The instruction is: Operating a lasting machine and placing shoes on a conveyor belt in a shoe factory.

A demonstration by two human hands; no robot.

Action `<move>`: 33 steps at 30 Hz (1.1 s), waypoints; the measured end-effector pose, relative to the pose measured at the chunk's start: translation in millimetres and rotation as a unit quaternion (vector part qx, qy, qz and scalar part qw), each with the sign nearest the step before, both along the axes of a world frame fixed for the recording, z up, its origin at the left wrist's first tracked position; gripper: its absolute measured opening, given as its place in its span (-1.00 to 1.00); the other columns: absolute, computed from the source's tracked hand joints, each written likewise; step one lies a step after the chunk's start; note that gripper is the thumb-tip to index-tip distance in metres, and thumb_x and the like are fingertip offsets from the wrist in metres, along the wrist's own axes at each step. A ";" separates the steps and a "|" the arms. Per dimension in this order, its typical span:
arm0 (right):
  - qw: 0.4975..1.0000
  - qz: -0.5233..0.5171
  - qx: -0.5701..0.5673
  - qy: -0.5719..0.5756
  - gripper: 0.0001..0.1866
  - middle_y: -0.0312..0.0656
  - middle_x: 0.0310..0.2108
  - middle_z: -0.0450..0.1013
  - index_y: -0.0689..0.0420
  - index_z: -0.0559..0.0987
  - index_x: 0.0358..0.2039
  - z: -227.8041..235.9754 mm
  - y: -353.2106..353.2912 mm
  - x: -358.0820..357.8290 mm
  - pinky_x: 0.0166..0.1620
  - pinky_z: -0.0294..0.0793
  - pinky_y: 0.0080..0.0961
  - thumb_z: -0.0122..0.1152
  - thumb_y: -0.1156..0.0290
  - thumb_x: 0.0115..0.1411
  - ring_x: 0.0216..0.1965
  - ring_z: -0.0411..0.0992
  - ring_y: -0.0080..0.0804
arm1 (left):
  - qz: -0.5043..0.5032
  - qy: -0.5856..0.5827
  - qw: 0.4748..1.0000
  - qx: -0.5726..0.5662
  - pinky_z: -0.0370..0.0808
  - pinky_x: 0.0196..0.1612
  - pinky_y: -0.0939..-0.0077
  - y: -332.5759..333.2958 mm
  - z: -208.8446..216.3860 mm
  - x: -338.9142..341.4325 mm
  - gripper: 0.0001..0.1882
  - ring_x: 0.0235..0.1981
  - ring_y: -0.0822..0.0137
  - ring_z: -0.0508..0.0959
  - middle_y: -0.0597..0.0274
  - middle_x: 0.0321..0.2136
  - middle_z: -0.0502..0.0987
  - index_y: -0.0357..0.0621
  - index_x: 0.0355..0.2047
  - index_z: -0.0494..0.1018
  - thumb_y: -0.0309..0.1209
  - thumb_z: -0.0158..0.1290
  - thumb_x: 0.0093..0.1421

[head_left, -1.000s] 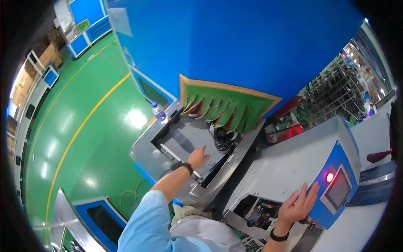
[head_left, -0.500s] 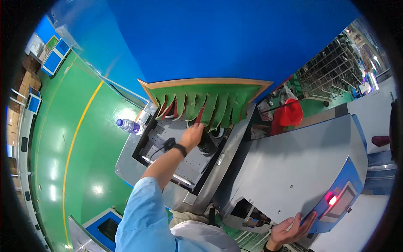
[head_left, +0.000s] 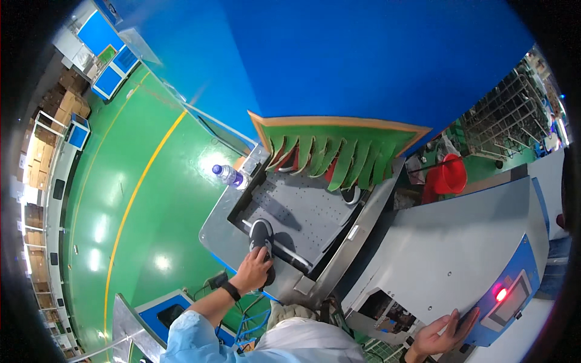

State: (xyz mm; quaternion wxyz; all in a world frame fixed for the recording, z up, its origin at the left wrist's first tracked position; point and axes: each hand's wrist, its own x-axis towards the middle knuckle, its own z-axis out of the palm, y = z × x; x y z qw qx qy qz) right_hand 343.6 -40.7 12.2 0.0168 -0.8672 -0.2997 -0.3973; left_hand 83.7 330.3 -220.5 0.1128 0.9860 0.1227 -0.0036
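A dark grey sneaker with a white rim (head_left: 261, 235) points away from me over the near left edge of the machine's bed. My left hand (head_left: 251, 270) is closed around its heel end. Farther back, a second shoe, black with a white edge (head_left: 350, 195), pokes out under the right end of the green strip curtain (head_left: 345, 158). Other shoe parts show between the strips at left, mostly hidden. My right hand (head_left: 445, 334) rests open, fingers stretched, beside the blue control panel (head_left: 484, 323) with its lit red button (head_left: 501, 294).
A water bottle (head_left: 227, 175) stands on the metal ledge left of the perforated grey bed (head_left: 302, 209). The grey machine housing (head_left: 448, 242) fills the right side. A red bucket (head_left: 451, 174) and wire racks (head_left: 505, 115) are behind it. Green floor (head_left: 139, 224) lies at left.
My left hand has drawn back from the strip curtain toward me and left, bringing the sneaker with it. My right hand stays by the panel. The view has shifted, moving the scene rightward.
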 end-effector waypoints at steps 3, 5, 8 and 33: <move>1.000 0.002 -0.005 -0.009 -0.74 0.34 0.22 0.33 0.26 0.47 0.04 2.5 1.4 1.9 0.23 0.31 0.16 -0.05 0.49 0.41 0.21 0.34 0.34 | 0.048 0.172 0.975 -0.134 0.51 0.05 0.15 22.8 31.1 46.8 -0.73 0.01 0.00 0.52 -0.02 0.01 0.49 -0.11 -0.18 0.59 -0.28 0.15 0.15; 0.996 -0.003 0.035 -0.079 -0.76 0.22 -0.05 0.56 0.18 0.66 -0.28 25.5 28.2 6.9 -0.01 0.57 0.03 0.12 0.31 0.38 -0.05 0.56 0.21 | -0.013 0.272 0.913 -0.305 0.54 0.00 0.24 45.8 21.5 109.0 -0.68 -0.13 0.04 0.60 0.04 -0.15 0.59 -0.10 -0.05 0.56 -0.22 0.10 0.28; 0.997 -0.053 -0.010 -0.056 -0.82 0.32 0.03 0.49 0.13 0.53 -0.10 12.7 24.3 -1.1 0.01 0.54 0.17 0.08 0.34 0.38 0.00 0.53 0.30 | 0.082 0.051 0.873 -0.478 0.53 -0.03 0.14 91.8 -11.3 181.9 -0.65 -0.08 -0.08 0.61 -0.14 -0.12 0.61 -0.12 -0.04 0.55 -0.18 0.06 0.29; 0.997 -0.073 0.016 -0.019 -0.76 0.23 0.10 0.45 0.04 0.67 -0.22 5.6 -6.4 -8.0 0.04 0.49 0.14 0.11 0.21 0.35 0.09 0.44 0.25 | 0.325 -0.083 0.827 -0.451 0.53 -0.07 0.34 87.5 -45.8 241.1 -0.32 -0.20 0.18 0.64 -0.01 -0.23 0.64 -0.30 0.05 0.45 -0.43 0.33 -0.16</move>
